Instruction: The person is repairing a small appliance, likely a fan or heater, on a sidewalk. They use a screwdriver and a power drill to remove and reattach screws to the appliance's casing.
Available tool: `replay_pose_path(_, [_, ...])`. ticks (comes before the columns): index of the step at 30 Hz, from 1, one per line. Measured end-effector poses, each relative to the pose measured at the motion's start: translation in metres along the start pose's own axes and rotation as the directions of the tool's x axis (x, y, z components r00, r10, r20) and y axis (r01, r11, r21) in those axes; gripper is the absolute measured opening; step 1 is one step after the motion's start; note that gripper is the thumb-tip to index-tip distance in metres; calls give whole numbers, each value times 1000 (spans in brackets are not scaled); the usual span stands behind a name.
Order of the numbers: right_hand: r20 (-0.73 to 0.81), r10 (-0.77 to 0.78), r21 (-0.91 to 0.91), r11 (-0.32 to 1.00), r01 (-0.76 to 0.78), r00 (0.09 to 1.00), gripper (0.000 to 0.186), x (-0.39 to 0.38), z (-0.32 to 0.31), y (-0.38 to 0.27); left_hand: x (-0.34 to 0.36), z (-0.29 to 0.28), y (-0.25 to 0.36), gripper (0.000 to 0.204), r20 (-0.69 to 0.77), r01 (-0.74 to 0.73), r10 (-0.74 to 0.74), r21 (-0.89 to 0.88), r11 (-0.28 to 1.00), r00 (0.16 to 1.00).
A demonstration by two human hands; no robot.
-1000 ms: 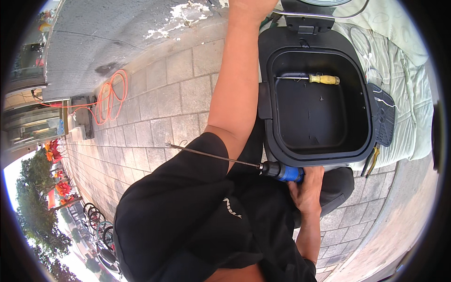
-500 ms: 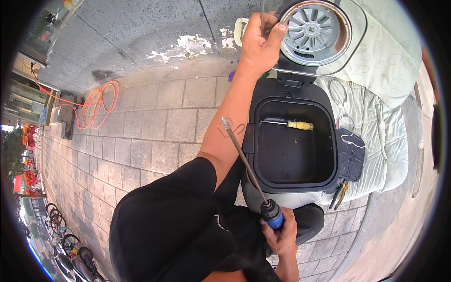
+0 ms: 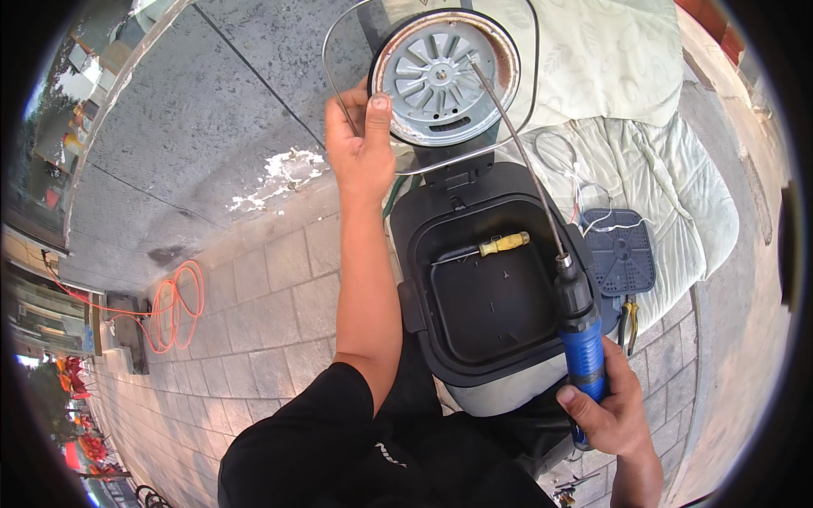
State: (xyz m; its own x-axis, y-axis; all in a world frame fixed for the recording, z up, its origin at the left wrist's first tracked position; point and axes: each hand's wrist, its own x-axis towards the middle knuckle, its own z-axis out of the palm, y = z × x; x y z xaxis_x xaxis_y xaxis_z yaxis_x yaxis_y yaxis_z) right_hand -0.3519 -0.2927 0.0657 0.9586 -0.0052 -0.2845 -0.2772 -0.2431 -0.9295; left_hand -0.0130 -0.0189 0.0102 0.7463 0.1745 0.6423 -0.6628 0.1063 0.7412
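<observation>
My left hand (image 3: 360, 152) grips the left side of a raised lid assembly: a round metal plate (image 3: 423, 80) with a slotted centre and rusty rim, ringed by a bent metal bar (image 3: 533, 68). My right hand (image 3: 605, 406) is closed on a blue-and-black power screwdriver (image 3: 584, 360). Its long thin bit (image 3: 527, 161) reaches up across the plate, the tip over the slots right of centre. Below the lid stands an open black appliance (image 3: 415, 212) with a square cavity (image 3: 487, 313), holding a yellow-handled screwdriver (image 3: 504, 243) and small bits that look like screws.
A pale quilted pad (image 3: 694, 203) lies right of the appliance, with loose wires, a perforated grey plate (image 3: 618, 254) and pliers (image 3: 631, 326). At the left are a grey wall (image 3: 178, 110), paving (image 3: 254, 356) and a coiled orange cord (image 3: 174, 300). Bicycle wheels show at the lower left.
The blue screwdriver has swung from lying sideways to pointing up, its tip rising onto the round plate. My view has shifted up toward the lid, which my left hand still grips.
</observation>
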Motion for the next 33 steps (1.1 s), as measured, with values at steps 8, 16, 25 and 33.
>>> replay_pose_path(8, [18,90,111,990,-92,996,66,42,-14,-24,0,-2,5,26,-15,5,-4,55,998,1000])
replay_pose_path(16, [66,134,165,976,-143,989,61,59,-25,-49,0,-3,5,28,-12,2,-1,44,999,1000])
replay_pose_path(25, [65,159,151,974,-167,985,63,71,-32,-72,1,-3,4,24,14,7,-7,-3,1000,1000])
replay_pose_path(33, [61,172,159,971,-180,983,65,70,-34,-77,1,-5,3,22,34,-11,11,-11,1000,999])
